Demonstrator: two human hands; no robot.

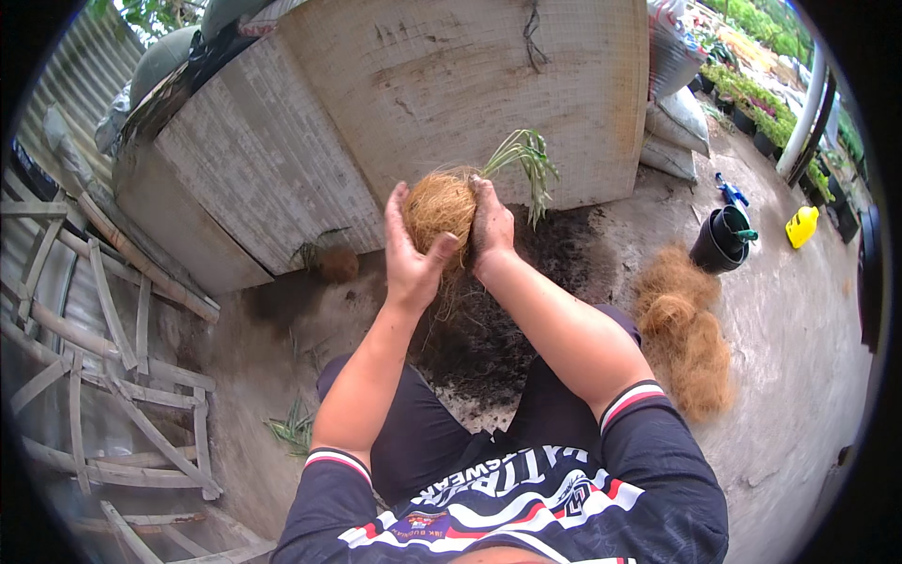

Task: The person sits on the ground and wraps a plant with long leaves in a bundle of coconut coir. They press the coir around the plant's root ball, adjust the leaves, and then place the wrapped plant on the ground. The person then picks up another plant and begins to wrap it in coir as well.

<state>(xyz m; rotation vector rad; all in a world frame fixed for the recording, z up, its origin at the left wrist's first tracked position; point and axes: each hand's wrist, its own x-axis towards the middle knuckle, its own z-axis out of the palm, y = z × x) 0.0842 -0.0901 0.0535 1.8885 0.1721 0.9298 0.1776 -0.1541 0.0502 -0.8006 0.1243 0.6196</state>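
Observation:
Between my two hands is a ball of brown coconut fibre [440,211], held above the dark soil. My left hand [412,250] presses its left side, with the thumb across the front. On the other side my right hand [491,224] grips the ball near its top. A plant with long, drooping green leaves [525,156] sticks out of the ball at the upper right, tilted to the right. Loose fibre strands hang below the ball. The ball's underside is partly hidden by my hands.
Dark soil [479,345] lies between my legs. To the right are a heap of coconut fibre [687,338], nested black pots [715,247] and a yellow bottle [802,227]. Another fibre ball [339,265] sits by the upright panel [486,106]. A wooden frame [141,395] stands left.

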